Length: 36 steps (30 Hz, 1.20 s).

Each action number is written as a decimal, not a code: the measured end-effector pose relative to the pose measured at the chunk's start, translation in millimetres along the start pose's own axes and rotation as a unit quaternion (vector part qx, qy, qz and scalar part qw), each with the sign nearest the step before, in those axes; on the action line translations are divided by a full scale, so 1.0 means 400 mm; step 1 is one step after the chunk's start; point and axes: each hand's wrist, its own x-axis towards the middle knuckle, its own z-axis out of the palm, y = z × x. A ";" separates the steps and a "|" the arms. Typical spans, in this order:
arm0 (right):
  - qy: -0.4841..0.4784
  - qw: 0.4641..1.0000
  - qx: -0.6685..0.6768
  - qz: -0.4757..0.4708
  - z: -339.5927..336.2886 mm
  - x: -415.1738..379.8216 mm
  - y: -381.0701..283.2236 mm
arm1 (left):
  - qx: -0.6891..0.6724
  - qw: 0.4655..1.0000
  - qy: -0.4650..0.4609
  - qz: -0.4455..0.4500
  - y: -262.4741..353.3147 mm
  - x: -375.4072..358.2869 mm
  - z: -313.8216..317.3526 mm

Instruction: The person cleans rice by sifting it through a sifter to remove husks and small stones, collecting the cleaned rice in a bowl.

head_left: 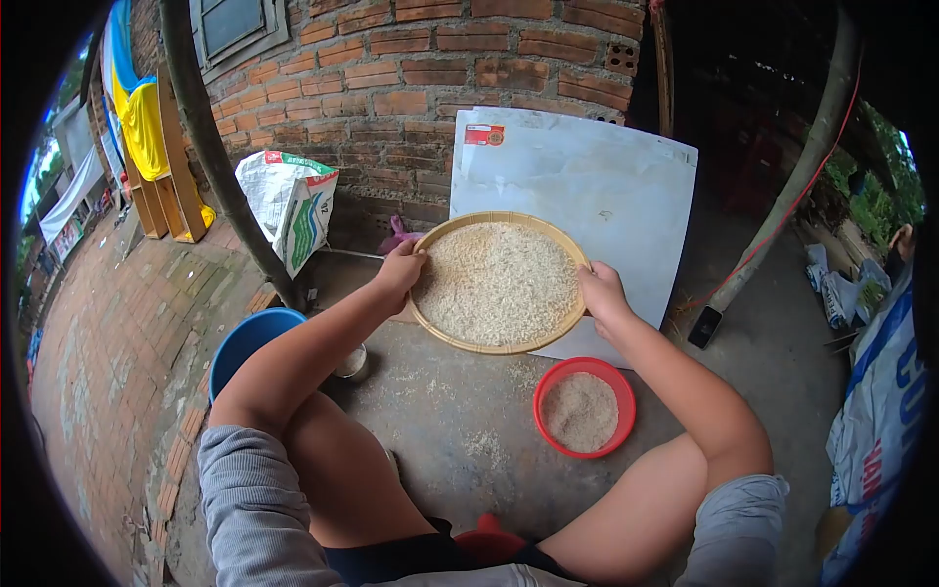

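Observation:
A round woven tray [499, 348] full of pale grain [499, 284] is held up in front of me over the floor. My left hand [400, 269] is closed on its left rim, and my right hand [603, 293] grips the rim on the right. Below and to the right of the tray stands a red basin [628, 425] with fine, light brown material [580, 411] in it. To the left, a blue basin [245, 338] is partly hidden behind my left forearm. A small round container [353, 364] sits beside that forearm.
A white board [626, 215] leans by the brick wall [401, 88]. A white sack [289, 201] stands at left near a slanted pole [220, 147]. Another pole [802, 176] and more sacks [880, 391] are at right. Grain [484, 447] is scattered on the floor.

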 end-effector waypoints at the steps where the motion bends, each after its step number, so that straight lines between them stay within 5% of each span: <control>1: 0.016 1.000 0.015 -0.016 -0.027 0.038 0.015 | 0.029 0.998 0.051 0.033 -0.015 0.002 0.033; 5: 0.020 0.995 0.095 0.038 -0.030 0.074 0.030 | 0.030 0.996 0.075 -0.041 0.057 -0.066 0.088; 7: 0.027 1.000 -0.002 -0.011 0.019 0.074 0.054 | -0.024 0.999 -0.010 -0.022 0.020 0.007 -0.026; 11: 0.041 0.998 0.040 -0.011 0.032 0.064 0.010 | -0.006 0.998 0.070 -0.006 -0.007 -0.010 0.006; 14: -0.041 0.983 0.135 0.114 -0.025 0.112 0.017 | 0.034 0.994 0.096 -0.030 0.010 -0.052 0.074; 19: -0.027 0.998 0.040 0.044 0.061 0.033 -0.003 | -0.055 0.993 0.004 -0.108 0.016 -0.016 -0.042; 21: -0.010 0.998 0.054 0.004 0.016 0.095 0.045 | 0.065 0.992 0.102 -0.019 -0.004 -0.035 0.012; 25: 0.001 0.996 0.080 0.043 -0.002 0.081 0.032 | 0.045 0.992 0.118 0.012 0.031 -0.065 0.064; 26: 0.035 0.999 -0.020 0.005 0.016 0.077 0.043 | 0.035 0.997 0.073 0.005 0.038 -0.056 0.018; 29: 0.021 0.996 0.002 0.083 0.095 -0.046 -0.069 | 0.013 0.993 -0.011 -0.121 0.020 -0.029 -0.075; 31: 0.039 0.998 -0.001 0.049 0.049 0.018 -0.014 | 0.114 0.992 0.063 0.004 -0.065 -0.010 -0.044; 34: -0.037 0.986 0.115 0.112 -0.007 0.083 0.034 | 0.120 0.984 0.090 -0.099 0.045 -0.108 0.059; 36: -0.019 0.996 0.057 0.060 0.034 0.035 -0.004 | 0.079 0.993 0.057 -0.059 0.022 -0.059 -0.017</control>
